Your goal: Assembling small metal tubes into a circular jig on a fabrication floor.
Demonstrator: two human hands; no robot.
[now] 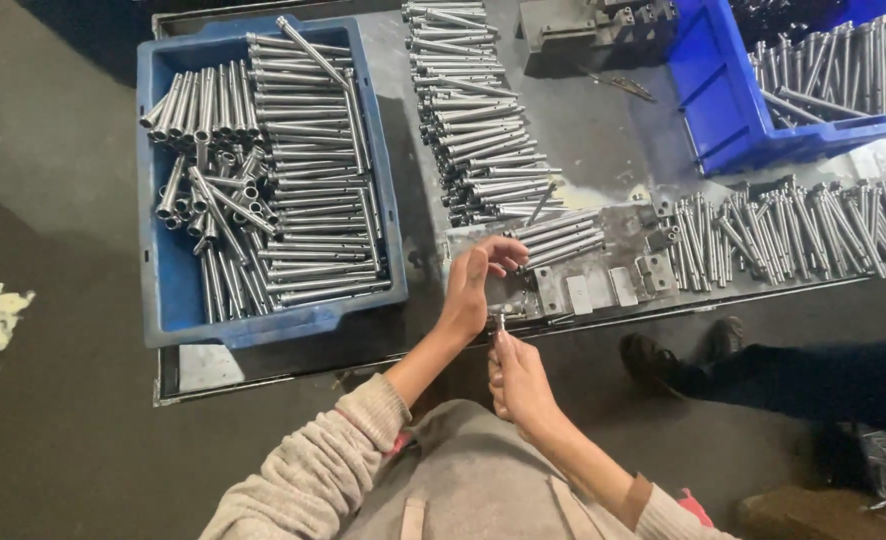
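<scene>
While a worker sits at a dark metal bench (pixel 603 150), the left hand (pixel 475 283) rises with fingers loosely curled and partly spread, its fingertips touching the near ends of a small bundle of steel rods (pixel 561 240) lying on a flat metal fixture plate (pixel 603 285). The right hand (pixel 516 375) is held below that plate, just off the bench edge, closed in a pinch on a short steel pin (pixel 501 322) that stands upright between thumb and fingers.

Left of the fixture plate sits a blue plastic crate (pixel 163 290) filled with steel tubes (pixel 283 190), some stacked in neat rows and others tumbled at angles. Behind the plate, a long heap of similar rods (pixel 473 110) runs toward the far side of the bench. To the plate's right, more rods (pixel 813 230) lie fanned along the bench edge, and beyond them a second blue crate (pixel 723 110) holds another batch.

Right of the plate and below the bench edge, another person's dark shoes (pixel 678 350) rest on the floor. Pale knit sleeves (pixel 313 470) cover the worker's forearms.
</scene>
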